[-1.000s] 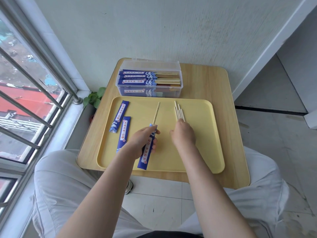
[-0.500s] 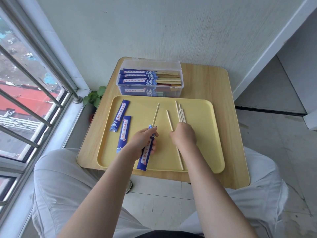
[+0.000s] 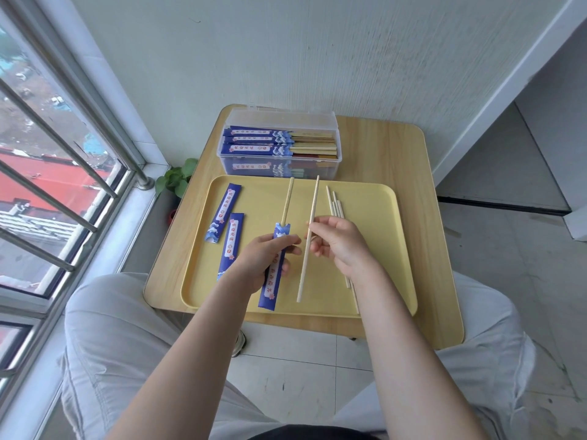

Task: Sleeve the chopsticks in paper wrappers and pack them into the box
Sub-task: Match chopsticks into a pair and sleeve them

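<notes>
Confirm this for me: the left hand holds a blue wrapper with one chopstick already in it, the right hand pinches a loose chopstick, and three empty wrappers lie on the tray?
Not quite. The head view shows two empty wrappers on the tray, not three. The rest stands.

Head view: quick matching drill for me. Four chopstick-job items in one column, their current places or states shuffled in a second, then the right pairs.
Things:
1. single chopstick
2. half-sleeved wrapper
3. two empty wrappers
4. finished sleeved pairs

States:
A. in the clear box
B. flat on the yellow tray, left side
C. pinched by the right hand
D. gripped by the left hand, one stick poking out

Pairs: 1-C, 2-D, 3-B, 4-A
</notes>
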Demonstrator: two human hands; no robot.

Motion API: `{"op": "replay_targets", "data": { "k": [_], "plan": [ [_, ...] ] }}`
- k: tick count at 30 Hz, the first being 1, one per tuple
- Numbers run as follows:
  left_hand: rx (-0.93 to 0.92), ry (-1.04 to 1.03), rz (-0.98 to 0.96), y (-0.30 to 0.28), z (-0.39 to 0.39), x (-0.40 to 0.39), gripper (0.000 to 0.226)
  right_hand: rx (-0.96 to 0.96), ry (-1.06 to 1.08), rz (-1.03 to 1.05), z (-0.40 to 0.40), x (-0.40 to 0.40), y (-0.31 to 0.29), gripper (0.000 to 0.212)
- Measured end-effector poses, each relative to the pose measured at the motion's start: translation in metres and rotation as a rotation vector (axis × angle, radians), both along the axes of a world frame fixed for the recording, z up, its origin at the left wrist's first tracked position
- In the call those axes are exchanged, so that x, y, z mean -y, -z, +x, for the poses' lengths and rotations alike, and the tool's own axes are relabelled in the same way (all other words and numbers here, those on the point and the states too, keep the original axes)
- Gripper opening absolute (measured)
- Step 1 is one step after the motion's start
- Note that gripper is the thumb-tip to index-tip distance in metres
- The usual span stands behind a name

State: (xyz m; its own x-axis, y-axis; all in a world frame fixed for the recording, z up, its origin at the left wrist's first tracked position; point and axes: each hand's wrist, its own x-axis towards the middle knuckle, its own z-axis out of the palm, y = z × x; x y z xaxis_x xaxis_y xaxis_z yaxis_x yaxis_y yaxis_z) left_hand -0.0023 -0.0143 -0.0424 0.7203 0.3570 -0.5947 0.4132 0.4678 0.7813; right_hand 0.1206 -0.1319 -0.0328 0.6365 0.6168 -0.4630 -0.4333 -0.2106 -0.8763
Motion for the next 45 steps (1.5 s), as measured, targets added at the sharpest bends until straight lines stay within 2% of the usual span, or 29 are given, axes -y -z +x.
{"op": "replay_targets", "data": {
  "k": [5,9,12,16,19,21,23,26,29,32,38,45],
  "plan": [
    [0.021,0.132,0.077,0.0,0.003,0.0,0.004,0.201,0.036,-0.108,-0.003,-0.004,0.002,0.01],
    [-0.048,0.155,0.179,0.001,0.006,0.0,0.018,0.37,0.068,-0.152,-0.005,-0.006,0.001,0.014],
    [-0.065,0.181,0.186,0.002,0.006,0.0,0.018,0.475,0.014,-0.18,-0.006,-0.006,-0.003,0.021],
    [-0.046,0.152,0.145,0.005,0.002,-0.005,0.016,0.713,-0.209,-0.336,-0.006,-0.003,-0.007,0.034],
    [0.0,0.144,0.04,0.004,-0.002,-0.007,0.016,0.928,-0.333,-0.456,-0.006,-0.004,-0.008,0.032],
    [-0.007,0.097,0.016,0.002,-0.003,-0.005,0.021,1.032,-0.294,-0.476,-0.006,-0.005,-0.007,0.025],
    [-0.055,0.006,0.009,0.003,-0.002,-0.004,0.039,1.095,-0.169,-0.441,-0.006,-0.004,-0.004,0.021],
    [-0.105,-0.088,-0.004,0.003,-0.002,-0.006,0.057,0.967,0.095,-0.281,-0.001,-0.002,-0.004,0.015],
    [-0.141,-0.03,0.076,-0.001,-0.002,-0.005,0.057,0.723,0.314,-0.13,0.006,-0.002,-0.013,0.013],
    [-0.196,0.028,0.146,-0.003,0.001,-0.002,0.049,0.482,0.442,0.013,0.01,-0.004,-0.022,0.014],
    [-0.198,0.122,0.303,-0.004,0.003,0.003,0.044,0.369,0.464,0.089,0.006,-0.002,-0.027,0.02],
    [-0.118,0.199,0.331,-0.005,0.005,0.004,0.05,0.374,0.332,-0.029,0.006,-0.005,-0.015,0.013]
  ]
}}
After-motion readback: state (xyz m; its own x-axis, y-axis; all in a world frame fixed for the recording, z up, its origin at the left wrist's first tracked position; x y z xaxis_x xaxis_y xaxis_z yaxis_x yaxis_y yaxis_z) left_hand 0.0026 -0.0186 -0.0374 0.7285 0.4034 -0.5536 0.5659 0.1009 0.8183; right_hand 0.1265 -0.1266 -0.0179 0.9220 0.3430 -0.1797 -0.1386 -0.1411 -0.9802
